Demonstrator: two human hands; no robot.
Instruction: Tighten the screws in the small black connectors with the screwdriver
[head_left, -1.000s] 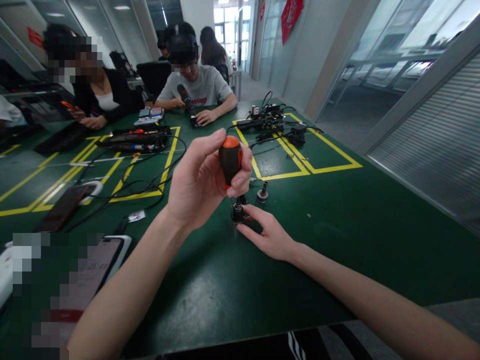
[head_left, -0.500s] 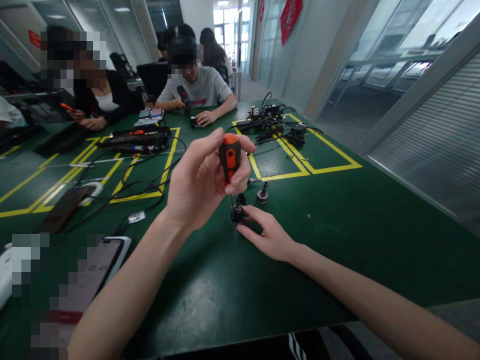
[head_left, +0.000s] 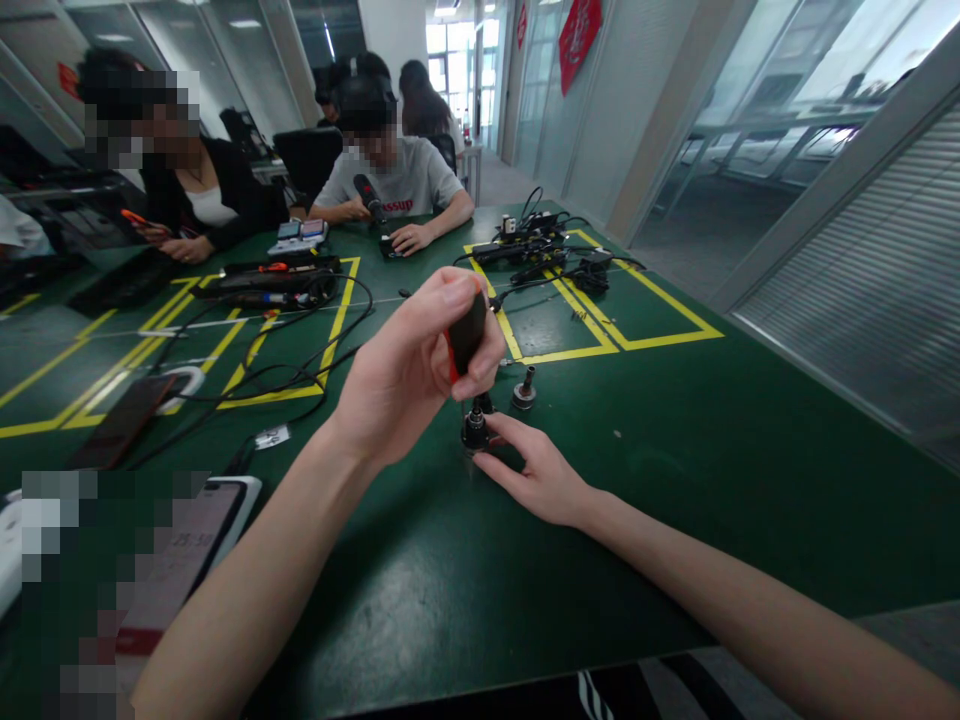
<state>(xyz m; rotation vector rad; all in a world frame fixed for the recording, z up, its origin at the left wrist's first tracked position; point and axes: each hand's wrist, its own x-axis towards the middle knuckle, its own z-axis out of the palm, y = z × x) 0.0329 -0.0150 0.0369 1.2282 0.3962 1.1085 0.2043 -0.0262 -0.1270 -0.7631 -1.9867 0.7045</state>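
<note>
My left hand point(head_left: 409, 375) is wrapped round the black and orange handle of a screwdriver point(head_left: 468, 335), held upright with its shaft pointing down. Under it, a small black cylindrical part point(head_left: 475, 430) stands on the green table point(head_left: 420, 600). The fingertips of my right hand point(head_left: 536, 470) pinch this part from the right side. Where the screwdriver's tip meets the part is too small to make out. Just behind and to the right stands another small metal part with a dark stem point(head_left: 524, 393).
Black cables and adapters point(head_left: 532, 245) lie at the back. Farther left are a tool tray point(head_left: 270, 280), loose cables and a dark phone point(head_left: 127, 415). Another phone point(head_left: 187, 560) lies near my left forearm. Two people point(head_left: 405, 180) sit across the table, handling tools.
The screwdriver handle has turned in my left hand, whose thumb and fingers have shifted over its top. My right hand has stayed at the black part.
</note>
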